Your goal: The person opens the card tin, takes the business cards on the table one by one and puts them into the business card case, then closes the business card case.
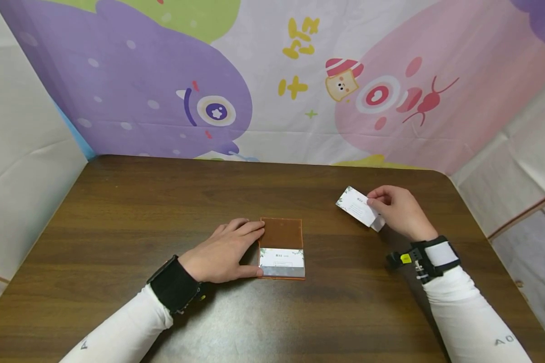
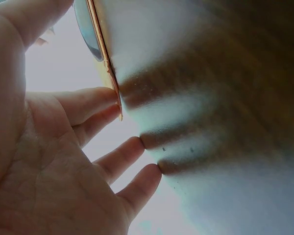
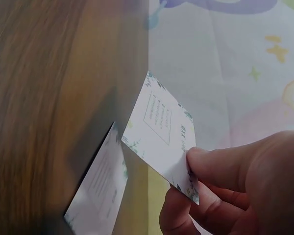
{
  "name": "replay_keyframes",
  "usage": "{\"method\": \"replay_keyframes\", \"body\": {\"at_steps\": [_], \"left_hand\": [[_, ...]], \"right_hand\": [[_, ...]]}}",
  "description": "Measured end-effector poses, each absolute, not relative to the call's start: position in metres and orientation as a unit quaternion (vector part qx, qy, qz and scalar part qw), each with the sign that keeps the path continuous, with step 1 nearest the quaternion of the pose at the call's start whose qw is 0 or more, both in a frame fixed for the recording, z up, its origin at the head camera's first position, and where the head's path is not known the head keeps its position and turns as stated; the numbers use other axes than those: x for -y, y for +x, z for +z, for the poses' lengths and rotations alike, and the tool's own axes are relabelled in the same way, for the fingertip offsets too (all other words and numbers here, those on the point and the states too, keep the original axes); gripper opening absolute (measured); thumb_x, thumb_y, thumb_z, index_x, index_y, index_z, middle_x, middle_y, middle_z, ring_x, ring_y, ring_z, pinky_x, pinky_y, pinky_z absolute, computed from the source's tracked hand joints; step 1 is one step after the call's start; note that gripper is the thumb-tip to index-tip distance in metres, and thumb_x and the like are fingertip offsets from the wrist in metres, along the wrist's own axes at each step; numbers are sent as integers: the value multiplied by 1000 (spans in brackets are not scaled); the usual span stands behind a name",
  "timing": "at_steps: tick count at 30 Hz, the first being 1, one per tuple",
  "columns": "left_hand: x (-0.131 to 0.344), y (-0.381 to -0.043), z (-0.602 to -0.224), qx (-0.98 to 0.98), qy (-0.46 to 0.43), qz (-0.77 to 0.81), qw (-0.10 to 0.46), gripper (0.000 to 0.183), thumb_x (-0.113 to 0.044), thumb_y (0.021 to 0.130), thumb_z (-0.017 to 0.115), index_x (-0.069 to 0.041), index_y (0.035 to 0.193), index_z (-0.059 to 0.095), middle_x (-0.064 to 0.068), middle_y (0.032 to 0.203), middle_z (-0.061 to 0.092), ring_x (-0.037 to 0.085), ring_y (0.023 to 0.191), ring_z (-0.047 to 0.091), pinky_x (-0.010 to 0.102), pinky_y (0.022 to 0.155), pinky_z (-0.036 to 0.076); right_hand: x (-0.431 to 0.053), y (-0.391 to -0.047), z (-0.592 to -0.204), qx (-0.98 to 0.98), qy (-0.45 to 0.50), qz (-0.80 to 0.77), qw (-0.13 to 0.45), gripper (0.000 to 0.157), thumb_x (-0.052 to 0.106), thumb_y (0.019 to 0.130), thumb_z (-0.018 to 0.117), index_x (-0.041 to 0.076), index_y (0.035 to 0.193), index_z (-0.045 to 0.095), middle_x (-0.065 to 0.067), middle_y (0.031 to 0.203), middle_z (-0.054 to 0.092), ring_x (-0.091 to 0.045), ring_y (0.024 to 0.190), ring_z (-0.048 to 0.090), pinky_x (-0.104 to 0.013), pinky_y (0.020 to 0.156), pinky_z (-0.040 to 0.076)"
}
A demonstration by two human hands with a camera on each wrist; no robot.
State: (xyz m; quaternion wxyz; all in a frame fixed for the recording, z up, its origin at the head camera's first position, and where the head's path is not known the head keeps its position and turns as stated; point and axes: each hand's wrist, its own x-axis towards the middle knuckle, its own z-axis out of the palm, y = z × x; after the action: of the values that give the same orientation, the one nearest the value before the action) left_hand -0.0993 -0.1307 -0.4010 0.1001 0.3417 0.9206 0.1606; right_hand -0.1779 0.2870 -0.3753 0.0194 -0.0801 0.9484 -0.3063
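Note:
A brown leather card holder (image 1: 280,233) lies unfolded on the table, with a white printed card (image 1: 281,257) in its lower pocket. My left hand (image 1: 229,250) is spread at the holder's left edge, fingers fairly straight, thumb at the lower left corner. In the left wrist view the holder shows edge-on as a thin strip (image 2: 106,61) by the fingertips. To the right, my right hand (image 1: 401,212) pinches a white card with green leaf corners (image 3: 161,132) between thumb and fingers. Just below it, a second white card (image 3: 100,191) lies on the table, partly covered in the head view.
The dark wooden table (image 1: 141,201) ends at the back against a cartoon-printed cloth (image 1: 272,101). Pale cloth sheets hang at the left (image 1: 27,126) and right (image 1: 504,166) sides. A strapped device (image 1: 431,257) sits on the right wrist, a black band (image 1: 174,285) on the left.

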Motion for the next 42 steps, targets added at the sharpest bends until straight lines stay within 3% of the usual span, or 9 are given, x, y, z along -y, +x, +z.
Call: {"method": "replay_keyframes", "body": {"at_steps": [14,23,32,42], "left_hand": [[131,-98,-402,-921,340,160,99,90,-57,96,74,-1,160,45,11,169,37,39,153,31,64,116,35],[131,-98,-402,-921,341,159,100,90,-57,96,74,-1,160,45,11,169,37,39,153,31,63,116,36],[131,-99,-401,-921,340,157,104,90,-57,96,74,-1,161,44,10,169,37,39,154,31,63,116,35],[131,-99,-400,-922,340,154,100,91,-57,95,75,-1,160,45,10,169,37,38,153,31,62,116,36]], "right_hand": [[-263,-171,-364,-940,-97,-327,18,17,16,106,65,3,113,73,-12,99,70,-26,84,58,-31,65,47],[-247,-169,-360,-938,-114,-327,22,15,13,106,64,4,114,73,-12,100,70,-27,86,58,-36,71,48],[-230,-168,-360,-932,-132,-335,29,14,13,106,64,5,115,72,-10,98,68,-26,81,57,-34,63,48],[-211,-167,-358,-928,-152,-338,31,12,11,105,66,6,113,74,-9,99,69,-26,87,57,-38,73,46]]}}
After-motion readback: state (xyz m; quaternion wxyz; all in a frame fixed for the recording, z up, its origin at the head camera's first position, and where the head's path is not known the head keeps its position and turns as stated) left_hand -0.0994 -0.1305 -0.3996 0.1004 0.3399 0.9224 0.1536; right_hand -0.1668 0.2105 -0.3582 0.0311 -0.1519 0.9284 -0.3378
